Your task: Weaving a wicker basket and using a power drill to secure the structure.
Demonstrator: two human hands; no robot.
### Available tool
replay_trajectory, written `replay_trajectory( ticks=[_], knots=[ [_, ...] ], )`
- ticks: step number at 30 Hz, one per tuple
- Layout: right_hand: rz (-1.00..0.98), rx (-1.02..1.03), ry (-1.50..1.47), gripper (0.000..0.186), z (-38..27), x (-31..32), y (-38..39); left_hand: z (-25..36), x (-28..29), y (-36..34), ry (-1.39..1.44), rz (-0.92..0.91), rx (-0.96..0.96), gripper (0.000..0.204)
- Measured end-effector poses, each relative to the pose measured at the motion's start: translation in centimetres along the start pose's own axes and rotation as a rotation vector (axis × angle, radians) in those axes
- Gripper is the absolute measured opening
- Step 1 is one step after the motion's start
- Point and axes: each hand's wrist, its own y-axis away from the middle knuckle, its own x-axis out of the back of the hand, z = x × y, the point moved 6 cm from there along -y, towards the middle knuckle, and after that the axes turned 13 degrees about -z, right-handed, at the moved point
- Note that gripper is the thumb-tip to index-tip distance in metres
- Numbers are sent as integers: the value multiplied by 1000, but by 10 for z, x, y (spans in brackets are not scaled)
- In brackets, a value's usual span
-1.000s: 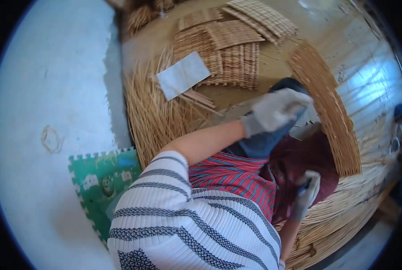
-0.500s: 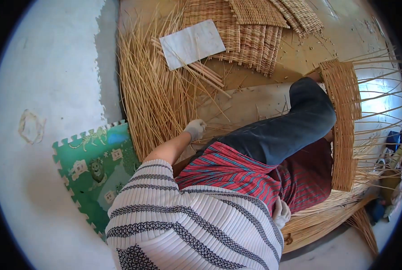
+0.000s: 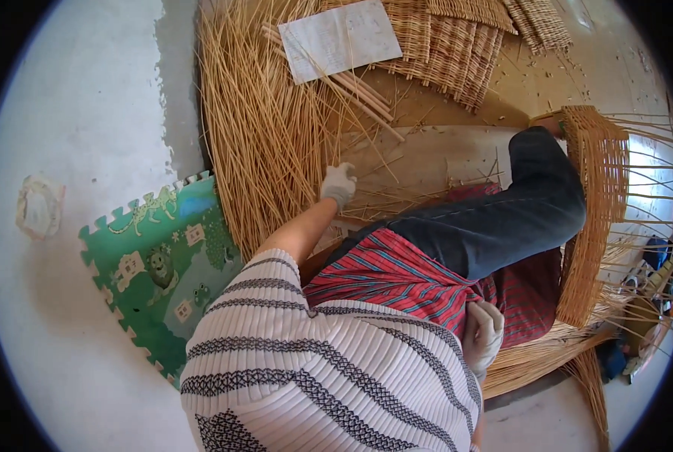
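Loose canes point(image 3: 257, 143) heaped at left, apparently for easy reach; your left hand point(image 3: 339, 184) at their edge, finger grip unclear. Your right hand point(image 3: 485, 330) against striped cloth point(image 3: 408, 271), fingers curled, contents untellable. Rightmost, woven panel point(image 3: 599, 218) beside your bent leg point(image 3: 517, 200), seemingly braced.

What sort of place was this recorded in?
Probably a weaving workspace: loose straw-coloured strands lie heaped at the left, woven panels overlap at the top, and an unfinished-looking, fringed woven piece is at the right.
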Motion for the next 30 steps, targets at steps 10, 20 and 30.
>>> replay_trajectory(
  ticks=[10,20,30],
  knots=[
    [-129,85,-72,20,-11,-6,-59,-12,96,-39,255,222,-173,33],
    [-132,-13,-140,16,-6,-11,-60,-51,66,-19,560,-37,-41,30],
    [-111,11,-144,14,-4,-10,-61,-32,17,-20,37,-66,42,35]
  ],
)
